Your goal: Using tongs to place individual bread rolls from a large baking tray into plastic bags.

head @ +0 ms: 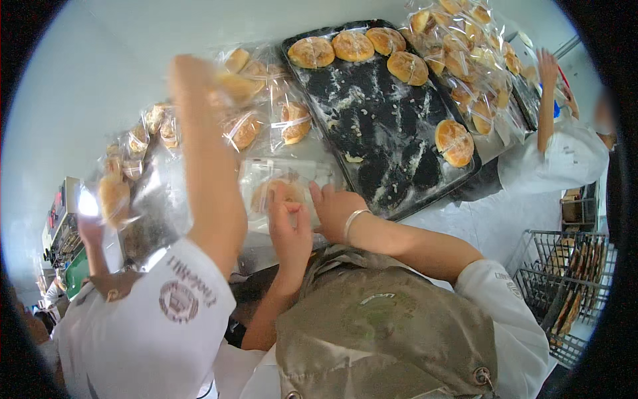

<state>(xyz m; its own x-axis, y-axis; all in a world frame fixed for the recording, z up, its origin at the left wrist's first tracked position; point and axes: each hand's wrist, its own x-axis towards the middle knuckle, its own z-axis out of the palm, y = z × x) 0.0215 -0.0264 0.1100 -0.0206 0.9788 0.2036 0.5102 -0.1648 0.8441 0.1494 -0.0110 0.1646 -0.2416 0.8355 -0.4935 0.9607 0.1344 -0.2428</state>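
A clear plastic bag (254, 172) with a round bread roll (264, 194) in it lies flat on the metal table in front of me. My left hand (290, 224) has its fingertips on the bag at the roll, with index finger and thumb pinched together. At the bag's right side is my right hand (341, 212), a bracelet at its wrist, its fingers on the plastic. Just beyond, a large black baking tray (369, 129) holds several split rolls (353, 46) along its far edge and one roll (454, 143) at its right side.
On my left, a co-worker's blurred arm (209, 174) reaches over bagged rolls (294, 122). More bagged bread (113, 194) lines the wall. Bagged rolls (463, 62) are heaped right of the tray, near another co-worker's raised hand (547, 67). Dark crates (563, 279) stand at lower right.
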